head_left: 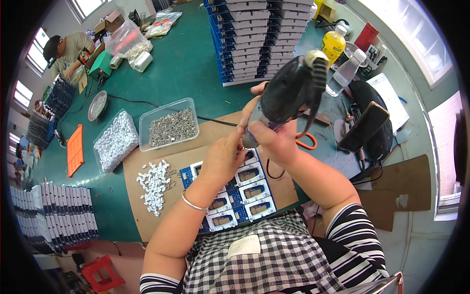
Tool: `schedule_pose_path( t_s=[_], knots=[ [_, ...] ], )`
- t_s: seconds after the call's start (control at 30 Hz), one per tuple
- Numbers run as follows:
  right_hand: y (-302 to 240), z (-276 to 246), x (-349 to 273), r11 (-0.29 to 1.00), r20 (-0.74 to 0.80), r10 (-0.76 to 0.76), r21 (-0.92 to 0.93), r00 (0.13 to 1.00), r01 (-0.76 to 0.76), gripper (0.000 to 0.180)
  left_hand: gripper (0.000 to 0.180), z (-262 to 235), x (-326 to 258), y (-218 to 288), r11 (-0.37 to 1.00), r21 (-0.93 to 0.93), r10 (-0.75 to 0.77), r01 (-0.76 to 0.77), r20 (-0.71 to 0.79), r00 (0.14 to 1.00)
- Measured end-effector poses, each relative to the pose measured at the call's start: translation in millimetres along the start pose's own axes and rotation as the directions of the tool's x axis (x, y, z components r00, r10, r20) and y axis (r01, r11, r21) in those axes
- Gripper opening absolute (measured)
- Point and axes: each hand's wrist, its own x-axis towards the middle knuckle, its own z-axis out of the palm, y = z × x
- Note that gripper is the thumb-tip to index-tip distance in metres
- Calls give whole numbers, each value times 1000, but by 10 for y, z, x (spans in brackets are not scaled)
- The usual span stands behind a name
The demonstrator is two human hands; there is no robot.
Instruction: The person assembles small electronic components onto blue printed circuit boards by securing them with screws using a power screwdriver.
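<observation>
My right hand (276, 142) is wrapped round a dark, corded electric screwdriver (286, 93), tilted with its lower end toward a blue circuit board panel (236, 198). White plastic frames (254, 191) sit on the panel in two columns. At the panel's far edge, my left hand (221, 159) has its fingers pinched together by the screwdriver's lower end; what they hold is hidden. Left of the panel, a pile of small white plastic pieces (154, 188) lies on the cardboard sheet (134, 206), with a few loose screws (171, 179) beside it.
Beyond the cardboard stand a clear tub of screws (171, 130) and a container of white pieces (117, 142). Tall stacks of blue-and-white panels (249, 44) rise at the back. Orange-handled scissors (307, 142), bottles (334, 44) and a phone (364, 128) are on the right. Another person (71, 54) works far left.
</observation>
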Motion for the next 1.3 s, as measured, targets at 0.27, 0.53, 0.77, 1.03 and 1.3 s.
schedule_pose_path(
  t_s=[0.27, 0.53, 0.77, 1.03, 1.3],
  knots=[
    [79, -45, 38, 908, 166, 80, -419, 983, -3, 50, 43, -7, -24, -37, 1000, 24, -16, 15, 69, 997],
    [56, 53, 83, 986, 111, 17, 161, 994, -35, 49, 33, -24, 34, -20, 999, -15, -40, 40, 23, 999],
    [42, 13, 125, 984, 53, 35, 174, 998, -44, 53, 31, 11, -10, -63, 1000, 14, 4, -4, -9, 1000],
    [-304, -330, -199, 979, -213, -19, 196, 977, 62, 56, 12, -946, -596, -438, 908, 413, 176, -63, -242, 954],
    [-307, -284, -379, 983, -253, 56, 184, 966, -9, 59, 6, -956, -1036, -559, 805, 557, -88, 204, -229, 969]
  ],
)
